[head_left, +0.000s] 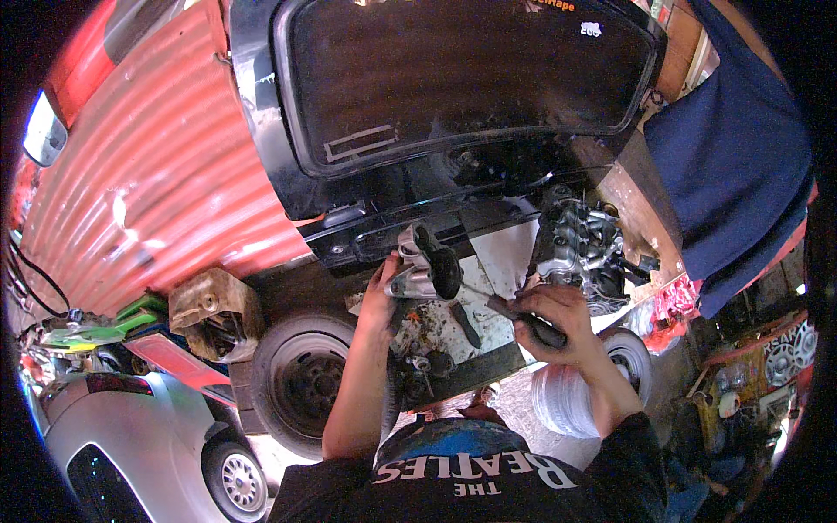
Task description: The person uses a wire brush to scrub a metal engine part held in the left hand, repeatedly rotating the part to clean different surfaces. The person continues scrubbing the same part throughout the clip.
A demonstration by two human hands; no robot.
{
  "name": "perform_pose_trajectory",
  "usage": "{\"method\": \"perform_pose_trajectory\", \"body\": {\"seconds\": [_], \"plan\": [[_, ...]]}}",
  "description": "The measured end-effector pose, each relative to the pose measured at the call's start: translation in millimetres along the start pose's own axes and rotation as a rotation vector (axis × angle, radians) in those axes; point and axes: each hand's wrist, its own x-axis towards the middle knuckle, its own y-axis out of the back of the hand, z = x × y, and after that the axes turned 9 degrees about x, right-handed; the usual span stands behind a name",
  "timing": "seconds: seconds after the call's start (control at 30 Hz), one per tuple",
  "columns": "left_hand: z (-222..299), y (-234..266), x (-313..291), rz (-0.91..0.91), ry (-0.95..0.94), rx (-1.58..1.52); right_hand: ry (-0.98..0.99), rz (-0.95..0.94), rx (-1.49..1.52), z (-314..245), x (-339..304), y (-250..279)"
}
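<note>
My left hand (379, 295) is closed round the left side of a silver cast-metal part (417, 281), holding it tilted above the bench. The part has a dark, rounded face on its right side. In my closed right hand (562, 314) is a dark-handled tool (547, 333) with a thin pale shaft, like a screwdriver. Its shaft points left to the part's dark face; whether the tip touches cannot be made out. Below the part, another dark-handled tool (466, 326) lies on the white, dirt-strewn bench top (501, 257). Right of it sits an engine block (577, 248).
A black car tailgate (349, 187) stands behind the bench. To the left are a wheel (301, 379), a grimy box (214, 314) and a silver car (161, 427). Small dark parts (427, 366) lie at the bench's near edge. Dark blue cloth (737, 174) hangs at right.
</note>
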Motion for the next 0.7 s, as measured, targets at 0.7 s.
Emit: {"method": "perform_pose_trajectory", "body": {"seconds": [0.7], "plan": [[-8,-4,10,0.038,-0.080,-0.005,-0.082,0.092,0.018,18,-22,-26]]}}
